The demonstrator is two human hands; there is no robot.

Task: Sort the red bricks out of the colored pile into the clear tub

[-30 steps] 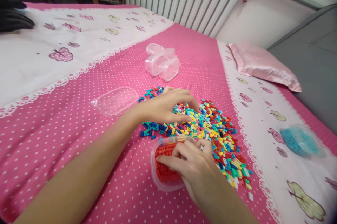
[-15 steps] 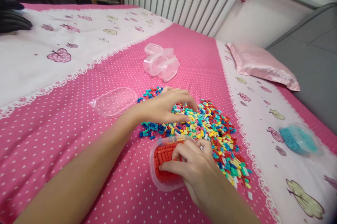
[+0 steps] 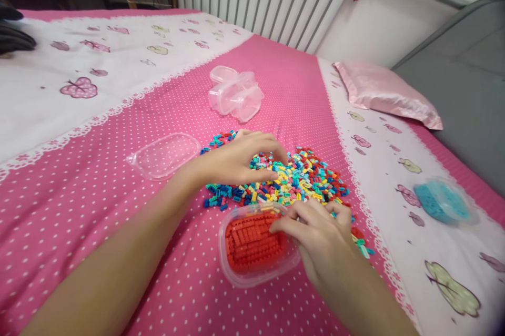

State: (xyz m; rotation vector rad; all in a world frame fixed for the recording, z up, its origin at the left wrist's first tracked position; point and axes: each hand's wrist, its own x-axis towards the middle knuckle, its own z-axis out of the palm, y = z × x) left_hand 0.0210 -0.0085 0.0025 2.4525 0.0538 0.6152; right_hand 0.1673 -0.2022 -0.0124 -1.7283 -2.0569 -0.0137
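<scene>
A heap of small coloured bricks (image 3: 292,181) lies on the pink dotted bedspread (image 3: 98,204), and everything else can be placed from it. The left hand (image 3: 240,160) rests on the heap's left side, palm down, fingers curled and thumb drawn in toward them; it may be pinching a brick or two, but the fingertips hide that and I cannot tell. The right hand (image 3: 321,236) sits at the near edge of the heap, loosely cupped, its fingertips bent together at the right rim of a clear tub of red bricks (image 3: 252,244); whether a brick is held between them does not show. That tub stands just in front of the heap, touching its near edge, and the red bricks inside fill it in a packed layer.

To the left of the heap, a little apart, lies a clear oval lid (image 3: 163,154), flat on the bedspread. Beyond the heap, well apart, a cluster of empty clear tubs (image 3: 235,94) lies tumbled together. To the right of the heap, on the white border of the spread, sits a tub of turquoise bricks (image 3: 442,202). Farther off on that side lies a pink satin pillow (image 3: 384,95).
</scene>
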